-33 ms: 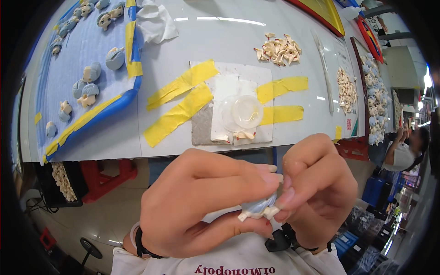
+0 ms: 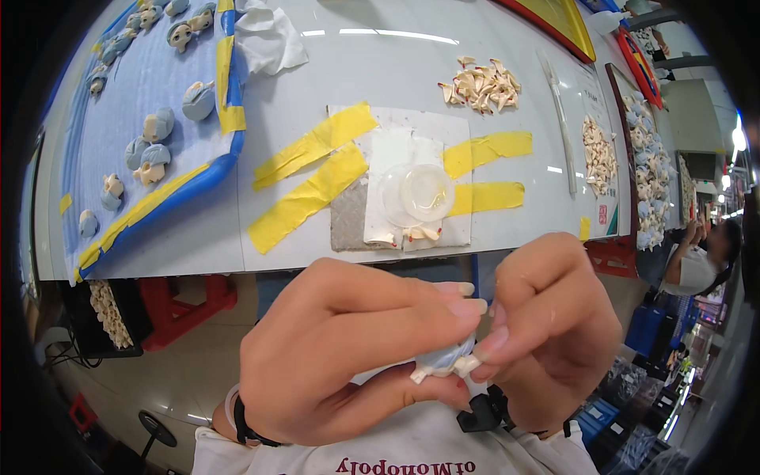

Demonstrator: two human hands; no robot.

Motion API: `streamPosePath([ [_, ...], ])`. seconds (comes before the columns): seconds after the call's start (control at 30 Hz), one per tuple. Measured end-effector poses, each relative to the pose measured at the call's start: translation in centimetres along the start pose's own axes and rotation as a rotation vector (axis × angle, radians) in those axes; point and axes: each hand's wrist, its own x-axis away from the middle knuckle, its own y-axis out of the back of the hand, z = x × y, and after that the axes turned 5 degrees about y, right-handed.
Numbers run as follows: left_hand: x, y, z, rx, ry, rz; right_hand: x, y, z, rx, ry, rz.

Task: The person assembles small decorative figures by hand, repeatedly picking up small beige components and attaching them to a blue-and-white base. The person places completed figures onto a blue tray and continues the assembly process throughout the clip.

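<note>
My left hand [image 2: 348, 348] is closed around a small blue-and-cream figurine piece [image 2: 445, 360], which looks like the doll heads on the tray. Fingers hide most of it; a blue side and two pale stubs show at its lower edge. The thumb and index finger of my right hand [image 2: 554, 332] pinch one pale stub [image 2: 468, 366] at the figurine's right side. Just beyond my hands, a clear plastic cup [image 2: 419, 194] stands on a grey board with white paper [image 2: 390, 150]. A few cream pieces with red tips [image 2: 422, 234] lie by the cup.
Yellow tape strips [image 2: 309, 198] run from the board onto the white table. Left stands a blue-rimmed, cloth-lined tray [image 2: 182, 150] of doll heads. A pile of cream pieces [image 2: 484, 85], a white pen-like tool [image 2: 560, 119] and another pile [image 2: 599, 158] lie right. A person [image 2: 701, 257] sits far right.
My right hand has shifted very slightly right, and my left hand a touch left. Both keep their grip on the figurine piece.
</note>
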Motion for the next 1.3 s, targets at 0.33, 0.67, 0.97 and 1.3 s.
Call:
streamPosePath([
  [0.33,0.2,-0.6,-0.5,-0.349,-0.065,-0.127,-1.4,-0.2,-0.3,0.375,0.304,0.035],
  [0.67,1.6,2.5,1.3,-0.152,0.129,-0.11,-9.3,8.2,-4.2,0.788,0.063,0.142],
  [0.97,0.7,2.6,1.4,-0.031,0.177,-0.286,-12.2,7.4,-5.9,0.733,0.022,0.231],
  [1.3,0.6,2.9,1.4,-0.063,0.173,-0.203,-12.1,7.8,-5.5,0.82,0.149,0.227],
])
